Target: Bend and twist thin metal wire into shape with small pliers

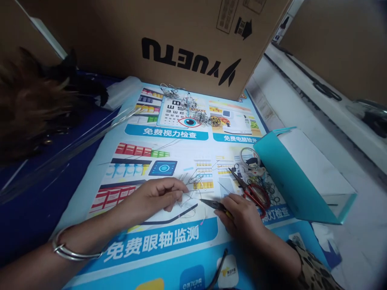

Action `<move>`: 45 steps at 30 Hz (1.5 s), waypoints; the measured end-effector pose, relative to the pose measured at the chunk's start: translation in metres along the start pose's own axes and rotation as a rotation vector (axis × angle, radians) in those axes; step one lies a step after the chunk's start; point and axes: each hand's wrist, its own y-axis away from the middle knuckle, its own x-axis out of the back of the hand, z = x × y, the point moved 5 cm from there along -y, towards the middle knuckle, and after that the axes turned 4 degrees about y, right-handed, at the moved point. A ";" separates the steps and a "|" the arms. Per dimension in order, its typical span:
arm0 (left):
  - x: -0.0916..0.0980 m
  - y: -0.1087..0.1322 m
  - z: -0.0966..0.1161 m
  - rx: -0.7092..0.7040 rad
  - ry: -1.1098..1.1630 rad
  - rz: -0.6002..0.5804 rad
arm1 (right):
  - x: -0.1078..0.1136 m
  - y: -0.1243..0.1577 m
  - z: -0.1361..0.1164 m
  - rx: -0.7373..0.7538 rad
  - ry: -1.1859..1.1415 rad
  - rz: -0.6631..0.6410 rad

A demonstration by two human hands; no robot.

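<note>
My left hand [167,194], with a silver bangle [71,251] on its wrist, pinches thin wire [193,191] between thumb and fingers over the printed sheet. My right hand [238,213] is wrapped round the handles of small pliers [213,204], whose dark pointed jaws reach left towards the wires. Whether the jaws grip a wire is too small to tell. Red-handled scissors [256,195] lie just beyond my right hand, beside a heap of small metal rings [273,193]. A small pink piece [202,222] hangs at a wire end below the pliers' tip.
Bundles of wire [199,117] lie near a big cardboard box [121,40] at the back. An open teal box [302,177] stands at right. Clear plastic strips [75,149] and a dark brown feathery thing [33,104] are at left. A roll of tape [249,155] sits beyond the scissors.
</note>
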 end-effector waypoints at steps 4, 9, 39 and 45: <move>-0.001 0.001 -0.001 -0.007 -0.079 0.002 | 0.000 0.000 0.001 0.041 -0.019 0.002; -0.005 0.001 0.000 -0.014 -0.129 0.000 | 0.004 0.004 0.001 0.075 -0.006 0.019; -0.021 0.003 0.019 -0.219 -0.333 -0.086 | 0.004 0.002 -0.001 0.114 0.014 0.112; -0.027 0.006 0.018 -0.152 -0.277 -0.106 | 0.001 0.004 -0.002 0.107 0.024 0.125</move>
